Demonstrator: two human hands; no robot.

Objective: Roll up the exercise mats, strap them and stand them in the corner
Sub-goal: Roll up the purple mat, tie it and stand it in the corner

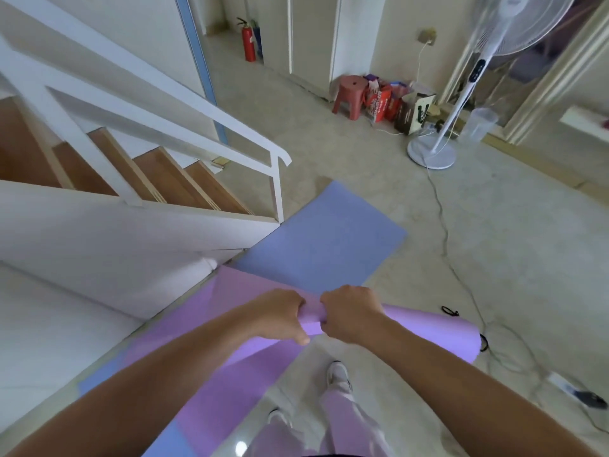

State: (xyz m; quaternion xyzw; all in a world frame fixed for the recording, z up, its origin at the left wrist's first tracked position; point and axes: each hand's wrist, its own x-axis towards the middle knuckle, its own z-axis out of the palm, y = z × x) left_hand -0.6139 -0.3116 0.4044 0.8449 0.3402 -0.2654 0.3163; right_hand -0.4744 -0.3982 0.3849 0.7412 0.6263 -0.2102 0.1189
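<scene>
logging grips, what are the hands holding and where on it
The left hand and right hand grip the purple mat on its rolled part, side by side.

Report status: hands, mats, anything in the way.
Left hand and right hand both grip the purple mat, partly rolled. Blue mat flat on floor, not rolled. Fan cable trails on floor to the right.

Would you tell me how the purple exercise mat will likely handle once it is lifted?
Probably floppy: the purple exercise mat drapes loosely below its rolled part. Likely light, as the left hand and right hand hold it up. Unstrapped, it may unroll.
</scene>
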